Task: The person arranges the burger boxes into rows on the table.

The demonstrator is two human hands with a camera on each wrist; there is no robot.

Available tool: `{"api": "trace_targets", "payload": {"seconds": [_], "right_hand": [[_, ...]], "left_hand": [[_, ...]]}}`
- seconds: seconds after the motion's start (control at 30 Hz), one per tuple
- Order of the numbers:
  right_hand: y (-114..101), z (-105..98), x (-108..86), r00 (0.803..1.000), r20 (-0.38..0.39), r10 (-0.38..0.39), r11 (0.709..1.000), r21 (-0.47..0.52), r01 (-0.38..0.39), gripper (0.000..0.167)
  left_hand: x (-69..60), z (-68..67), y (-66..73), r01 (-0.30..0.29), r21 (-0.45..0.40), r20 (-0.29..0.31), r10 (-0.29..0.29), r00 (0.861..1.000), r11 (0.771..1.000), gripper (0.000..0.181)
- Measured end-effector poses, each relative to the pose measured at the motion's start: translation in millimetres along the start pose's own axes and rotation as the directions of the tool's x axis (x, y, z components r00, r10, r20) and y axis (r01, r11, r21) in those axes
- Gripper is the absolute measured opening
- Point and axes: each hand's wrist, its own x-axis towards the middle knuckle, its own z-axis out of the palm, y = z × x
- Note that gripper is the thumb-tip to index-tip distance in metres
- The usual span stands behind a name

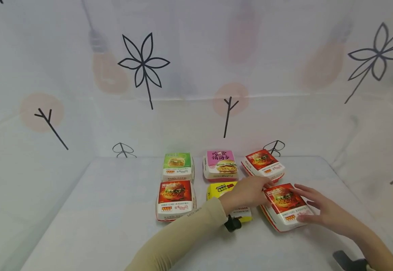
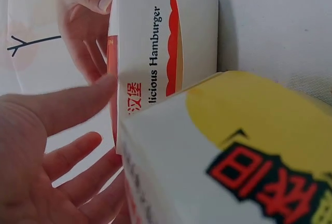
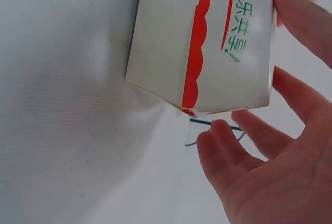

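Note:
A white hamburger box with a red burger-picture top [image 1: 286,201] sits at the front right, turned at an angle. My left hand [image 1: 248,192] reaches across to its left side, the thumb touching the top edge in the left wrist view and the other fingers [image 2: 85,185] spread beside it. My right hand [image 1: 330,212] is at the opposite side. In the right wrist view, its thumb and index finger touch the box's edge [image 3: 233,79], while the remaining fingers hang loosely bent. A yellow-topped box [image 2: 249,89] lies under my left wrist, partly hidden in the head view.
Behind stand a green box [image 1: 177,162], a purple box [image 1: 221,162] and another red box [image 1: 262,160], which is angled. A further red box [image 1: 175,195] sits at the front left. The white-covered table [image 1: 81,226] meets a patterned cloth backdrop [image 1: 182,124] behind the boxes.

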Motion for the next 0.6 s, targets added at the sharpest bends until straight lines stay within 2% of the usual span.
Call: {"api": "trace_targets", "payload": {"seconds": [0.2, 0.6], "right_hand": [[-1.0, 1.8, -3.9, 1.000, 0.002, 0.008, 1.000, 0.020, -0.008, 0.081], [-5.5, 2.3, -6.1, 1.000, -0.015, 0.017, 1.000, 0.024, -0.017, 0.081]], "left_hand": [[3.5, -1.5, 2.5, 0.011, -0.021, 0.038, -0.010, 0.999, 1.000, 0.071], [8.9, -3.8, 6.6, 0.047, 0.020, 0.047, -0.048, 0.998, 0.999, 0.073]]}}
